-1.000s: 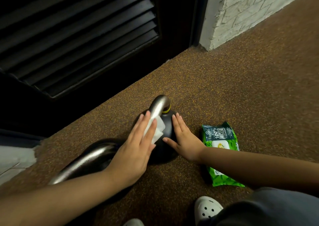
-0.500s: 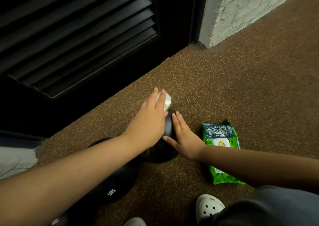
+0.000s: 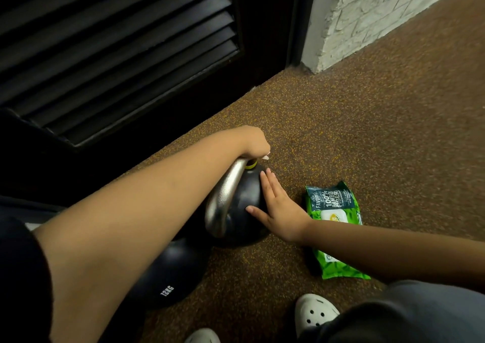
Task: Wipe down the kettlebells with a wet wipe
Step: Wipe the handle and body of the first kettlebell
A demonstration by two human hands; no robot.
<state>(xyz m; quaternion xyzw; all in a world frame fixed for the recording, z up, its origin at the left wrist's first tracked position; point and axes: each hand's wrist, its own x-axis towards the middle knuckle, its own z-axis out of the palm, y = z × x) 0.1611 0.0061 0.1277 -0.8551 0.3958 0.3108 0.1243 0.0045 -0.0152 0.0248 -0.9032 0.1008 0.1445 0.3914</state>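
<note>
Kettlebell [image 3: 241, 185] under flat right hand [image 3: 282, 213], left hand [image 3: 250, 140] apparently holding wipe [image 3: 265, 157]

I see a black kettlebell [image 3: 244, 201] with a silver handle [image 3: 225, 193] and yellow ring [image 3: 251, 165], a green leaf-print wipes pack [image 3: 338, 209] right, brown yellow-speckled floor [image 3: 367, 133], and a white brick wall [image 3: 367, 9] far right.
</note>
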